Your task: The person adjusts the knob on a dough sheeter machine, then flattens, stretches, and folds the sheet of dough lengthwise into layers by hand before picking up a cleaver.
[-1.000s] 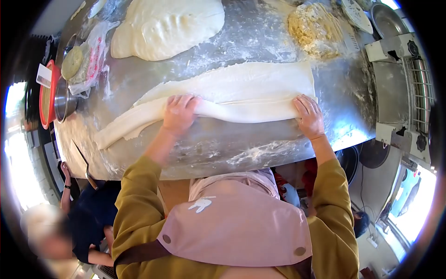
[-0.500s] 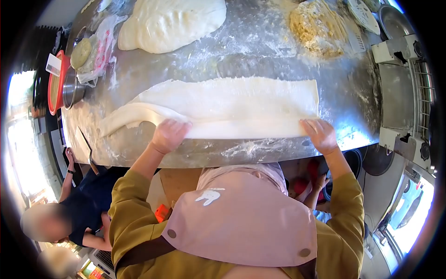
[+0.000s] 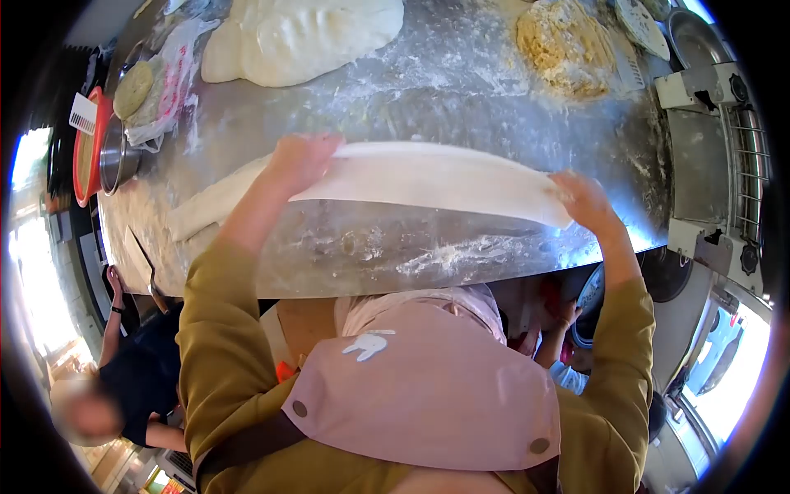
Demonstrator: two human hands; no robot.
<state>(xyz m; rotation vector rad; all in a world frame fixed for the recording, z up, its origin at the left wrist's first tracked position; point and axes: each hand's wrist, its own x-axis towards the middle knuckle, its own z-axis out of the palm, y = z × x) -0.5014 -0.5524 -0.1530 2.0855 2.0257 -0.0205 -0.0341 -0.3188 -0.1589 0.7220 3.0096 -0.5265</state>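
A long strip of white dough (image 3: 428, 177) spans the metal table between my hands, its left tail (image 3: 202, 202) tapering away past my left forearm. My left hand (image 3: 306, 160) is closed on the dough's upper edge, left of its middle. At the right end my right hand (image 3: 583, 199) grips the far corner, fingers slightly blurred. The dough's upper edge bows upward between the two hands, and its lower right corner hangs free beside my right hand.
A large dough slab (image 3: 304, 37) and a yellowish crumbly mound (image 3: 568, 49) lie farther back. At left are a red-rimmed bowl (image 3: 85, 160), a metal bowl (image 3: 118, 158) and a scraper (image 3: 141, 259). A machine (image 3: 708, 165) stands right. A person (image 3: 144, 370) is at lower left.
Both hands first drew the dough's near edge toward me, then moved away from me to its far side. The wide sheet now shows as a narrower strip held at the far edge.
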